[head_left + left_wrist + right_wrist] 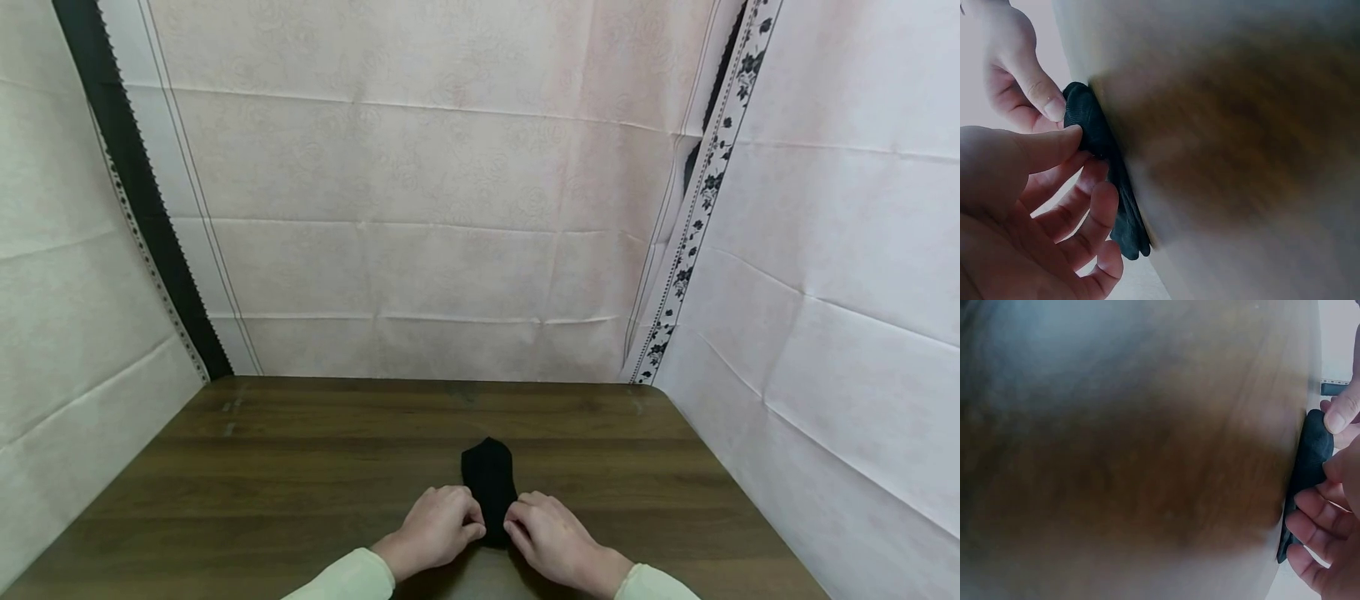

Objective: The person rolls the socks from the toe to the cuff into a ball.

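Observation:
A small black sock (489, 479) lies lengthwise on the wooden table, between the two hands. My left hand (438, 527) pinches its near left edge with thumb and fingers. On the opposite side, my right hand (551, 537) pinches the near right edge. In the left wrist view, the sock (1094, 128) looks like a thick, layered fold of dark cloth, with the left thumb pressed on its top. From the right wrist, the sock (1310, 456) appears at the right border, the right fingers curled along its side.
The brown wood-grain table (337, 450) stretches out around the sock. Creased pale cloth (450, 275) hangs behind its far edge, and more cloth (847, 333) hangs along the right side. A dark strip (142, 183) runs down at the left corner.

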{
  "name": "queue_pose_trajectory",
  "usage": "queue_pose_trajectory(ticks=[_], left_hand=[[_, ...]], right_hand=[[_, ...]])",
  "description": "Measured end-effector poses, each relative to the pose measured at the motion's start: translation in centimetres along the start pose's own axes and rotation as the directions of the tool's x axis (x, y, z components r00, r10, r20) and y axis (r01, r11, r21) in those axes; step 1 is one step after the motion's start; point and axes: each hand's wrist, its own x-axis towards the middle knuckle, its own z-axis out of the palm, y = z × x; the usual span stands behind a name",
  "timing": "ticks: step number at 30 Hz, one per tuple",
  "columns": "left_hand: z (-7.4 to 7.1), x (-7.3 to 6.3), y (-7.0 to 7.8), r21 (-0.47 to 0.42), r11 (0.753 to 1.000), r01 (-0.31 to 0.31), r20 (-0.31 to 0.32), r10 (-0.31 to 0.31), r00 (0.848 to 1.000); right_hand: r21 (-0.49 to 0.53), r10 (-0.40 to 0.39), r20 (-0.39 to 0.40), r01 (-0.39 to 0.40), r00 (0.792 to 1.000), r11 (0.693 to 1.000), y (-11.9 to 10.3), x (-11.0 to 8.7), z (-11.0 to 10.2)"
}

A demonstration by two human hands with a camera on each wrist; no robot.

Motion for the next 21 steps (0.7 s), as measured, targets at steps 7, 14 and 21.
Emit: queue_pose_trajectory(ticks=[7, 14, 21], left_hand=[[-0.01, 0.01, -0.08, -0.024, 1.000, 0.009, -0.007, -0.009, 1.000], [0.00, 0.09, -0.21, -0.094, 0.995, 0.020, 0.005, -0.020, 1.000], [-0.04, 0.04, -0.14, -0.137, 0.990, 0.037, 0.024, -0.034, 0.999]], right_hand=[[0.017, -0.002, -0.010, 0.002, 1.000, 1.000, 0.05, 0.06, 0.01], [0.074, 0.022, 0.016, -0.023, 1.000, 0.997, 0.16, 0.16, -0.08], [0.084, 0.021, 0.019, -0.022, 1.000, 0.996, 0.17, 0.13, -0.09]])
